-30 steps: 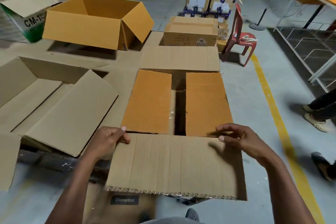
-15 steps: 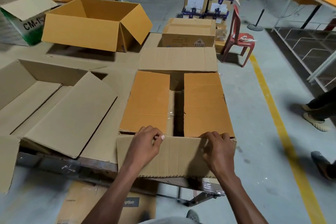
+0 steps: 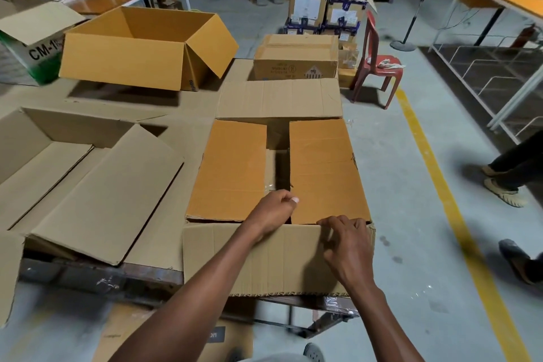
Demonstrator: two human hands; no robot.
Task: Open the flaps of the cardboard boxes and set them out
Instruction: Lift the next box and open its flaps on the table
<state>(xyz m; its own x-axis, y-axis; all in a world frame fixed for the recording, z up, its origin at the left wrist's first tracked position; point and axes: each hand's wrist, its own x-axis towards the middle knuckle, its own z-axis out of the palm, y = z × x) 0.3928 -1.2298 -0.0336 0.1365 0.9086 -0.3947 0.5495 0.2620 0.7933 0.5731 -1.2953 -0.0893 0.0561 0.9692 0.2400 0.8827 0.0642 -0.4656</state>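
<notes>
Inner flaps of the near cardboard box being reached

The cardboard box (image 3: 276,173) is set at the surface (image 3: 194,97) edge, its near flap (image 3: 264,258) folded down. An inner flap edge appears pinched by the left hand (image 3: 274,209); the right hand (image 3: 346,239) is curled over the front rim. Both inner flaps probably need lifting outward next.

matt corrugated cardboard box (image 3: 276,173), glossy plastic chair (image 3: 379,63)

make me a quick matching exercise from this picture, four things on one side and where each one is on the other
1. red plastic chair
2. yellow floor line
3. open orange-brown cardboard box
4. green and white CM-1 box

A. far left edge
B. back left, flaps open
C. runs along the floor on the right
D. beside the stacked boxes at the back

Pairs: 1-D, 2-C, 3-B, 4-A
</notes>
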